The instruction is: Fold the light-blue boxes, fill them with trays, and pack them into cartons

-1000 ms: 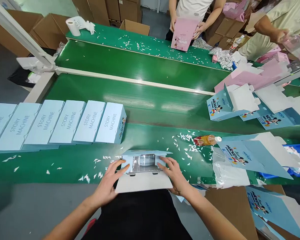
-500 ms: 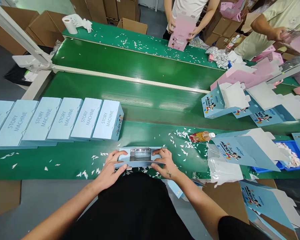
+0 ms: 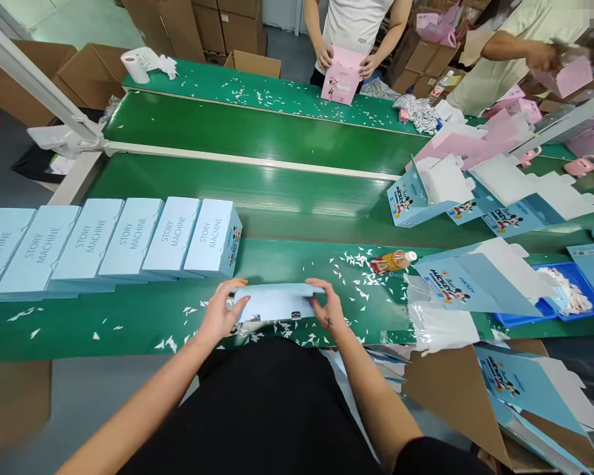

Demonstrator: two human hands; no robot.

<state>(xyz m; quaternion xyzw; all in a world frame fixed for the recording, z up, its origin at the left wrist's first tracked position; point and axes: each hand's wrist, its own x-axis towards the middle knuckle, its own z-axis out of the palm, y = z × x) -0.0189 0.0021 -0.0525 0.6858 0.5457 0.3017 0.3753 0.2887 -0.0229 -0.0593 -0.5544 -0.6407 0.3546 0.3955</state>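
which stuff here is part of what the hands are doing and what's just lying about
In hand: light blue box, held at its ends by left hand and right hand; row of closed matching boxes; flat blue cartons.
Lying about: drink bottle, paper roll, white paper scraps, blue tray.

Green worktop (image 3: 129, 316), long strips running left to right. On my left, a row of boxes (image 3: 103, 245), side by side and touching, tops reading STORY MACHINE. One blue box (image 3: 276, 302) sits at the near edge in front of me. White paper scraps (image 3: 359, 264) are scattered all over. A bottle (image 3: 393, 261) lies on its side right of centre. Beyond it are open boxes (image 3: 468, 280), a clear bag (image 3: 440, 324) and a blue tray (image 3: 519, 319). Far strip: paper roll (image 3: 134, 64) at the left end, pink cartons (image 3: 480, 140) on the right.
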